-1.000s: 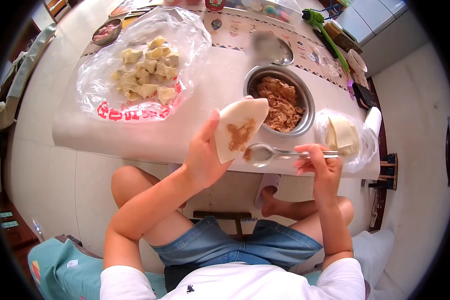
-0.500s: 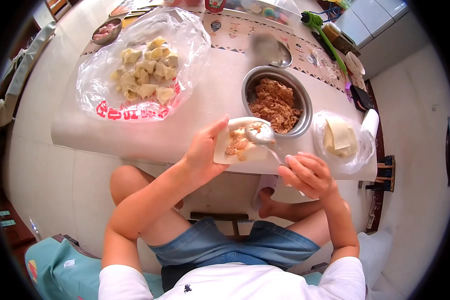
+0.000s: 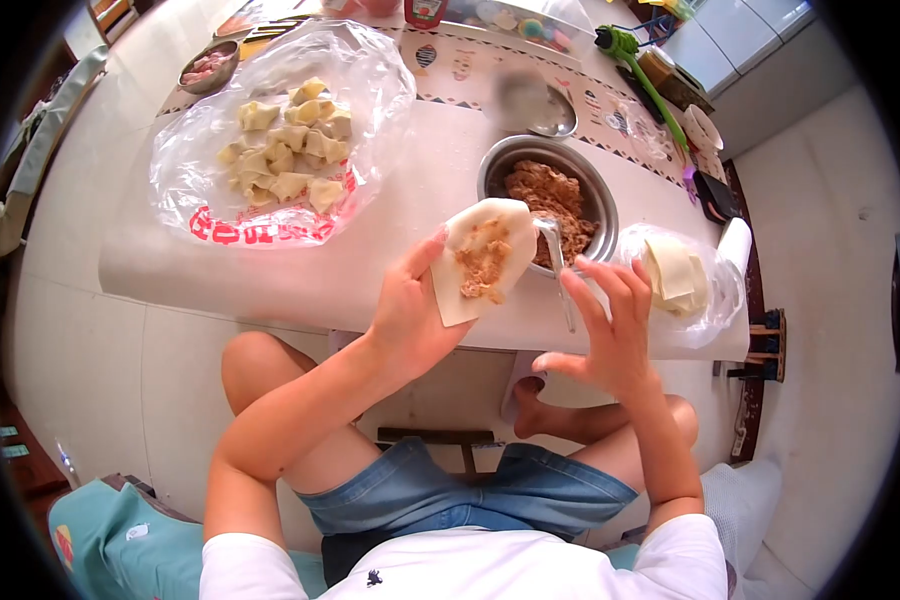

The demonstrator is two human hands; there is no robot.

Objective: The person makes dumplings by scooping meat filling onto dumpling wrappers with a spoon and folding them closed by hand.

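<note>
My left hand [image 3: 410,310] grips a pale wonton wrapper [image 3: 450,285] by its left side, with a smear of meat filling [image 3: 483,262] across its middle. My right hand [image 3: 615,325] is open, thumb and fingers spread, just right of a metal spoon [image 3: 560,285]. The spoon lies at the near rim of a steel bowl [image 3: 610,205], its handle pointing toward me; whether a fingertip still touches it is hard to tell. Minced meat [image 3: 555,200] partly fills that bowl. Right of it, a stack of square wrappers [image 3: 675,275] sits in a clear plastic bag [image 3: 720,315].
At the left, folded wontons [image 3: 285,150] lie on a plastic bag [image 3: 185,180] with red print. A small bowl of raw meat [image 3: 208,68] stands at the far left corner. Behind the steel bowl is a round metal dish [image 3: 560,115]. The table's near edge runs above my knees.
My right hand has let go of the spoon and spread its fingers. The spoon has gone from over the wrapper to the bowl's near rim. The wrapper is tipped more upright.
</note>
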